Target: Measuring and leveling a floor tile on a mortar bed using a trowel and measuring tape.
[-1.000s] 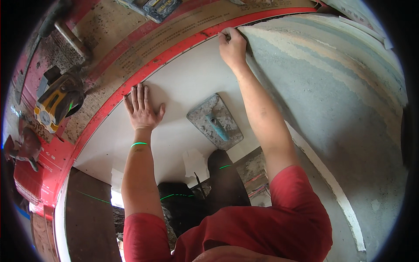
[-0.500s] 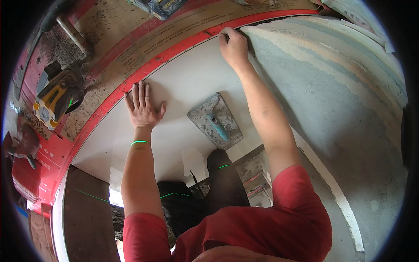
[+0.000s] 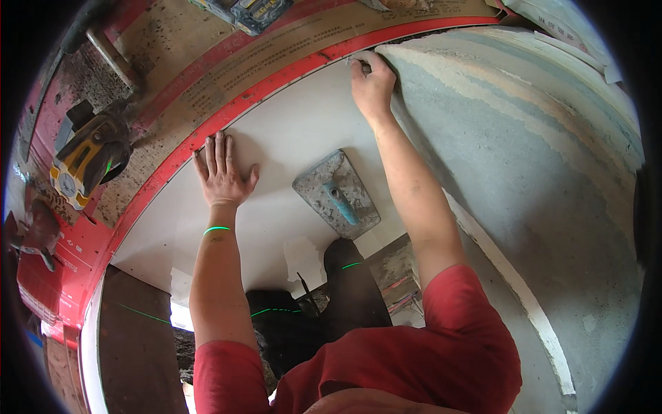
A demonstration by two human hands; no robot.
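Yellow tool (image 3: 86,162): at 9 o'clock, on the red-edged board (image 3: 227,114).
Left hand (image 3: 224,176): open, flat on the white tile (image 3: 289,138), fingers toward 12 o'clock.
Trowel (image 3: 336,194): lying on the tile between both arms.
Right hand (image 3: 372,83): curled at the tile's far corner, 12 o'clock, beside the grey mortar bed (image 3: 524,172).

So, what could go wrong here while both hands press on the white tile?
The trowel lies loose on the white tile between the arms, so a push could knock it or smear mortar. The right hand has its fingertips at the tile's far corner, against the grey mortar, where they could get pinched. The left hand lies flat; uneven pressure might tilt the tile.
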